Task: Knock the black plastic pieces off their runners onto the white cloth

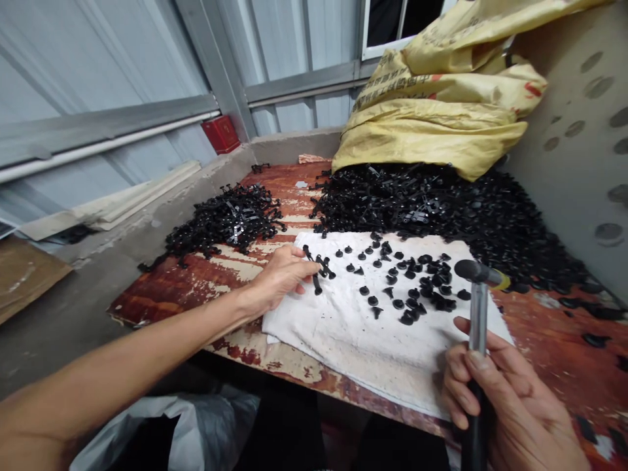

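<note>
My right hand (500, 386) is wrapped round the black grip of a hammer (478, 314), its metal shaft upright and its dark head (478, 271) above the cloth's right side. Over the cloth's left part, my left hand (279, 278) pinches several small black plastic strips with knobbed ends (318, 268). Many small black round-headed pieces (397, 281) lie scattered on the white cloth (324, 337) between my hands, denser toward the right.
A worn red-brown board (216, 268) carries the cloth. A heap of black strip pieces (230, 219) lies back left. At the back right, a bigger black heap (392, 196) spills from a yellow woven sack (426, 124). A red box (220, 134) stands in the corner.
</note>
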A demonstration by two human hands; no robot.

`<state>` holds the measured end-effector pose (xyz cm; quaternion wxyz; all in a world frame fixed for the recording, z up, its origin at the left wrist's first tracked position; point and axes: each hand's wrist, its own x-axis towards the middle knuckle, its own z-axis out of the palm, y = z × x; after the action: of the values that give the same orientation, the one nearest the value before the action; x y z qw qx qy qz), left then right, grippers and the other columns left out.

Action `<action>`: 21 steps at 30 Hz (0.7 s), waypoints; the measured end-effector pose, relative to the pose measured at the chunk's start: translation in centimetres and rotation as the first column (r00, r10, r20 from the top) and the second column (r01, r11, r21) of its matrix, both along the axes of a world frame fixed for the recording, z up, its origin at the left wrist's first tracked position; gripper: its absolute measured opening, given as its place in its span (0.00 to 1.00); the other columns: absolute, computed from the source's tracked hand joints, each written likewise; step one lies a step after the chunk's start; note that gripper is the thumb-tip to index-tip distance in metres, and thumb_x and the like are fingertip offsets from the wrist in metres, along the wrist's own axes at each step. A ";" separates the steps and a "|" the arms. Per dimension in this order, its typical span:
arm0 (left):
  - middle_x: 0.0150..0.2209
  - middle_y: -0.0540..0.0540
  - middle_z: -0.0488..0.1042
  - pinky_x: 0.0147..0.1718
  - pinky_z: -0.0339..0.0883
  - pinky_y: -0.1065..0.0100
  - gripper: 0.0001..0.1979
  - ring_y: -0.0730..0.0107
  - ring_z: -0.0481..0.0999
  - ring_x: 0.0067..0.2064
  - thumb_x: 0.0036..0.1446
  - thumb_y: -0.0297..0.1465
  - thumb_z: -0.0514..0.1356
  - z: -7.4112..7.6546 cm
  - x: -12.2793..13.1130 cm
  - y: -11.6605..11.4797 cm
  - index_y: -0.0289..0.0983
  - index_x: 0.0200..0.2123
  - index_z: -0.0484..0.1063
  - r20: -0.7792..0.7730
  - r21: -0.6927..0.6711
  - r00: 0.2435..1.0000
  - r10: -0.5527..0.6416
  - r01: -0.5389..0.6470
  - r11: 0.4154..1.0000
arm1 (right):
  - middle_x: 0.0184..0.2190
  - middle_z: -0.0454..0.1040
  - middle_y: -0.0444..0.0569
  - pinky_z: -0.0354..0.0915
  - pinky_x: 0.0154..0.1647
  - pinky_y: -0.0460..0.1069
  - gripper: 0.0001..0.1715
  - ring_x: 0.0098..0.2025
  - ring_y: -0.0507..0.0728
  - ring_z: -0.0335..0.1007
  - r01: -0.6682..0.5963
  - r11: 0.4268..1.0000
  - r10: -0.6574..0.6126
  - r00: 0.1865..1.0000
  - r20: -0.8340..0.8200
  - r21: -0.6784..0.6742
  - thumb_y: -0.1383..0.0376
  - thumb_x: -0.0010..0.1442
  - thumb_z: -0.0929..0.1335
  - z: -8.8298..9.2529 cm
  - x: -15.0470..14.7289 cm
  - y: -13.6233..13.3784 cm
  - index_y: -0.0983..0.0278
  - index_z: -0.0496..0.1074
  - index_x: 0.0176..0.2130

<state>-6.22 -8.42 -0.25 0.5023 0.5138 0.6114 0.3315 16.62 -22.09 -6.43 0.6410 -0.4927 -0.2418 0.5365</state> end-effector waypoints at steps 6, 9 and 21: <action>0.24 0.53 0.66 0.17 0.66 0.71 0.09 0.75 0.69 0.22 0.43 0.22 0.61 0.3 -0.5 -1.1 0.36 0.28 0.63 0.412 -0.240 0.910 0.054 0.051 0.970 | 0.22 0.67 0.41 0.59 0.12 0.41 0.20 0.17 0.48 0.58 0.000 1.000 0.000 1.000 0.031 0.007 0.57 0.51 0.75 0.1 -0.1 -0.1 0.57 0.71 0.42; 0.22 0.55 0.64 0.15 0.64 0.74 0.11 0.77 0.66 0.21 0.42 0.21 0.60 0.1 -0.4 -1.0 0.37 0.30 0.64 0.490 -0.221 0.871 0.015 0.108 0.969 | 0.22 0.67 0.40 0.59 0.11 0.41 0.19 0.17 0.47 0.58 0.008 1.000 -0.008 1.000 0.022 0.015 0.57 0.50 0.76 0.1 -0.1 0.0 0.58 0.71 0.40; 0.23 0.53 0.68 0.09 0.43 0.82 0.07 0.89 0.57 0.14 0.49 0.21 0.64 -0.5 0.0 1.5 0.33 0.28 0.67 0.487 -0.205 0.873 -0.006 0.120 0.971 | 0.23 0.67 0.40 0.60 0.13 0.42 0.21 0.17 0.48 0.57 0.021 1.000 -0.019 0.996 0.085 -0.022 0.56 0.51 0.75 0.1 -0.3 0.0 0.57 0.71 0.43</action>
<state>-6.27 -6.90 -0.71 0.7052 0.3732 0.4836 0.3598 16.29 -22.09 -6.32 0.6299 -0.5248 -0.2577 0.5113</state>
